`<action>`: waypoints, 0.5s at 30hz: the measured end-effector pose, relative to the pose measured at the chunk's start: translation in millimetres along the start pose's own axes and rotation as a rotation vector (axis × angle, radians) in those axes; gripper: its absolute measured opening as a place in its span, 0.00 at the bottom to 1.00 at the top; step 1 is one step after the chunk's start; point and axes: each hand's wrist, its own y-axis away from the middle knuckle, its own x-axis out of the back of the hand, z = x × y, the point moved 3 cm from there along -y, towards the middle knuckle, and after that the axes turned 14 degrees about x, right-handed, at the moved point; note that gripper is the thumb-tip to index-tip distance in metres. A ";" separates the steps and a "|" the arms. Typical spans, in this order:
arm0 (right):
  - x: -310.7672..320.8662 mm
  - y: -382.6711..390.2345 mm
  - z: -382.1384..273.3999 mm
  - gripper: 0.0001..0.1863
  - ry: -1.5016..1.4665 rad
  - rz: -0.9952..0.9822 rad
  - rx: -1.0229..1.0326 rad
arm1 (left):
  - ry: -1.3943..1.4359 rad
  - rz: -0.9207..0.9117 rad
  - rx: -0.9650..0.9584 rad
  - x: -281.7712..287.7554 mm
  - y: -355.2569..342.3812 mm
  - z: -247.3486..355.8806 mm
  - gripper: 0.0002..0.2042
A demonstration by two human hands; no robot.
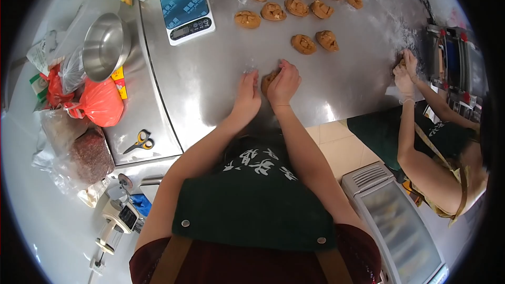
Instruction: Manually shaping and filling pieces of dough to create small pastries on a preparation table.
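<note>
My right hand (284, 84) is cupped round a brown lump of dough (267, 81) on the steel table (200, 89), its fingers largely covering the lump. Just left of it is my left hand (248, 92), fingers loosely bent, with nothing visible in it. Beyond my hands, several shaped dough pieces (273, 11) with pale bits in their folds lie spread out. A white scale (187, 13) with a blue top sits behind and to the left.
At left are a steel bowl (102, 44), red bags (100, 104), scissors (139, 142) and a bagged block (89, 155). At right, a co-worker's hands (405, 79) work beside a steel machine (455, 63). A glass-lidded chest (389, 221) stands below.
</note>
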 end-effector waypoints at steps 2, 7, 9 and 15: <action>-3.0 1.6 3.7 0.12 0.015 -0.033 -0.011 | -0.072 -0.152 0.027 -0.8 -26.8 0.0 0.23; 4.3 6.7 3.1 0.11 -0.059 -0.097 -0.096 | -0.278 -0.401 0.049 -9.6 -42.6 17.0 0.22; 11.6 13.9 5.2 0.12 -0.312 0.019 -0.430 | -0.348 -0.511 0.003 -11.2 -42.9 24.7 0.22; 25.4 23.6 -19.6 0.12 -0.385 -0.033 -0.419 | -0.112 -0.461 0.109 -3.6 -21.6 16.0 0.20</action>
